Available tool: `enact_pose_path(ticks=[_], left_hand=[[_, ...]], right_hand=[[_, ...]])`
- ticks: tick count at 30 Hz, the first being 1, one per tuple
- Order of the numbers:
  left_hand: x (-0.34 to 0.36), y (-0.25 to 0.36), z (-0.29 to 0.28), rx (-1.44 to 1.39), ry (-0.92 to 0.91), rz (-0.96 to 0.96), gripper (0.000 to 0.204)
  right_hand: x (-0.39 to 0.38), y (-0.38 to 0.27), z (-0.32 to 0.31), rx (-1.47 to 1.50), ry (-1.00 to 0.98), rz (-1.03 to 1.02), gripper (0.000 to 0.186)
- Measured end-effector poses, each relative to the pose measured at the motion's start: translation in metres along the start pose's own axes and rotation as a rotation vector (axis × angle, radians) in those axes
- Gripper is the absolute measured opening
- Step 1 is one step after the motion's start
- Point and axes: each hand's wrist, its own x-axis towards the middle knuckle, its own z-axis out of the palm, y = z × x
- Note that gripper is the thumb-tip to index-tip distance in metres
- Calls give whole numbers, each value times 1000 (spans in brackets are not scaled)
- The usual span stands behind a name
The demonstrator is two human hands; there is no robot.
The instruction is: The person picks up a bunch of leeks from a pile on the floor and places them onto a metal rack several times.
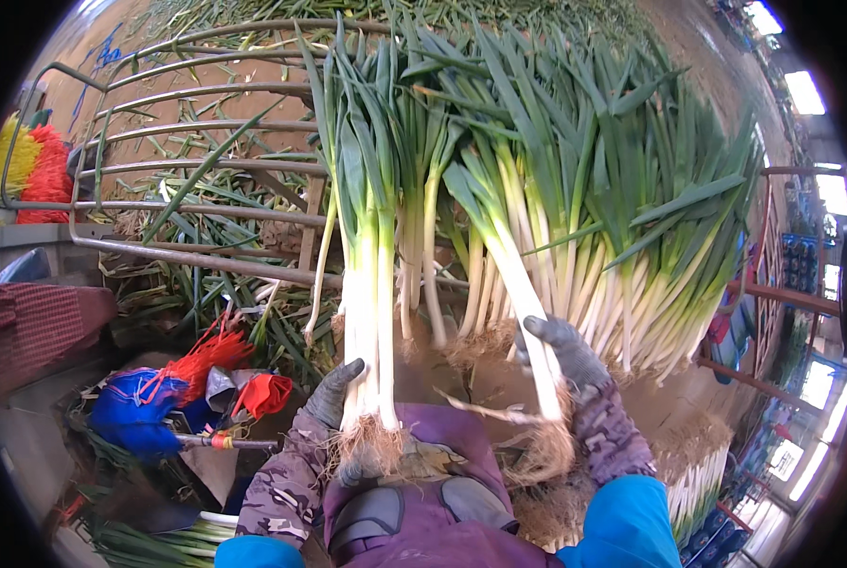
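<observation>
My gloved left hand (332, 392) is closed round the white stalks of a small bunch of long green onions (371, 303). Their leaves point away from me and their bushy roots hang over my lap. On the right, my gloved right hand (575, 356) grips a green onion (518, 275) low on its white stalk, which tilts up to the left; its root tuft is (546, 452) just below that hand. A thin, dry strip (490, 409) sticks out beside those roots. Beyond both hands, a large heap of green onions (632, 237) leans across the rack, roots towards me.
A rusty metal rack (205, 169) extends to the far left, with loose leaves on the ground beneath. Blue ties (134, 412) and red ties (205, 363) lie at the left. More green onions (698, 483) are stacked at lower right, and others (168, 541) at lower left.
</observation>
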Motion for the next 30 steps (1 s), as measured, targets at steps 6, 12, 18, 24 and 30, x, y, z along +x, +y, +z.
enact_pose_path(ticks=[6, 12, 18, 24, 30], left_hand=[[16, 9, -20, 169, -98, 106, 48], [8, 15, -14, 76, -297, 60, 41], [-14, 20, 15, 86, -320, 51, 41], [-31, 23, 28, 107, -288, 103, 40], [-1, 19, 0, 107, -393, 91, 41]], right_hand=[[-174, -67, 40, -17, 181, 115, 50], [-324, -117, 115, -269, 385, -147, 55], [-372, -127, 168, -341, 409, -516, 54], [-247, -108, 168, -358, 516, -661, 50], [-43, 0, 205, -102, 287, -430, 59]])
